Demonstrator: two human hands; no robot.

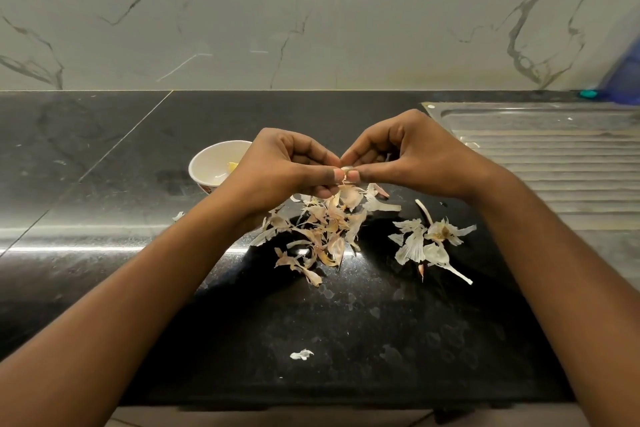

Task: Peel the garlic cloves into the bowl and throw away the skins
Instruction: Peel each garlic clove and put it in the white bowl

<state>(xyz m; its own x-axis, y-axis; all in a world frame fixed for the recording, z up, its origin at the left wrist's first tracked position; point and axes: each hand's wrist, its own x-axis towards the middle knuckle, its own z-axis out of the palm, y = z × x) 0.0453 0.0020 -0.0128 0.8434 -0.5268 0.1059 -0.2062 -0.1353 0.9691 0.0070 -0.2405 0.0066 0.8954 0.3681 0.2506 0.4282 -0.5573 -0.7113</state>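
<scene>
While both hands pinch one garlic clove (346,169) just right of the bowl (200,159), peeling is under way.
Left hand (287,166) and right hand (408,156) curl their fingers (354,177) tight on the clove; small, firm and probably slick once bared, it is best nipped at its ends while the papery, feather-light skin tears away. Skins (322,229) litter the surface (104,156) right of the bowl. Inside the bowl lies at least one pale peeled clove (232,166).

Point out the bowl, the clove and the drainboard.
bowl (207,165): head view, on its inner wall.
clove (347,169): head view, on its exposed top.
drainboard (554,163): head view, on its ribbed surface.
</scene>
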